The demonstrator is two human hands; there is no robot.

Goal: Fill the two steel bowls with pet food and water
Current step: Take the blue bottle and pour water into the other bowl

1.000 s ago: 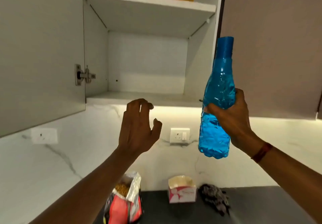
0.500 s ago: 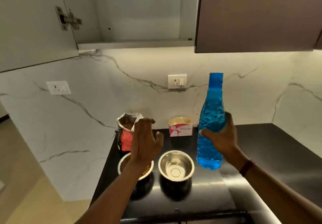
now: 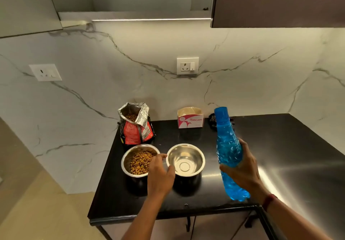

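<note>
Blue bottle [image 3: 228, 146] lowered beside empty bowl [image 3: 194, 157]; capped, translucent, tilted.

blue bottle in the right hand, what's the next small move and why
Probably bring the left hand up to twist the cap off the blue bottle; it is still on. The right hand grips the bottle beside the bowls. The left bowl already holds kibble, the right bowl is empty, and the left hand seems to hold nothing.

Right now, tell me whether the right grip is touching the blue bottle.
Touching. The head view shows the right grip wrapped round the lower half of the blue bottle, with no gap between them.
</note>
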